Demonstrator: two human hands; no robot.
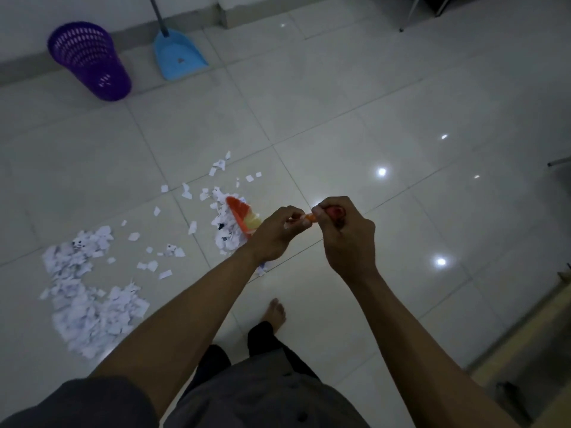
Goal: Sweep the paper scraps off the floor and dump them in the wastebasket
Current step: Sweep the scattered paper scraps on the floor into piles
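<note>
Nothing readable is showing. A few paper scraps [227,239] in front of the wastebasket [89,61] are carrying dark print marks, but they're coming through too small and blurred to make out.

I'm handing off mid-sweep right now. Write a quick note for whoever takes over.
The left hand and right hand both grip the handle of the broom; its head rests in a small heap of paper scraps. A bigger heap lies further left, loose bits between them. The dustpan and purple wastebasket stand by the far wall.
Done: scraps partly gathered.
Left: merge the heaps, fetch the dustpan, dump into the wastebasket.
</note>
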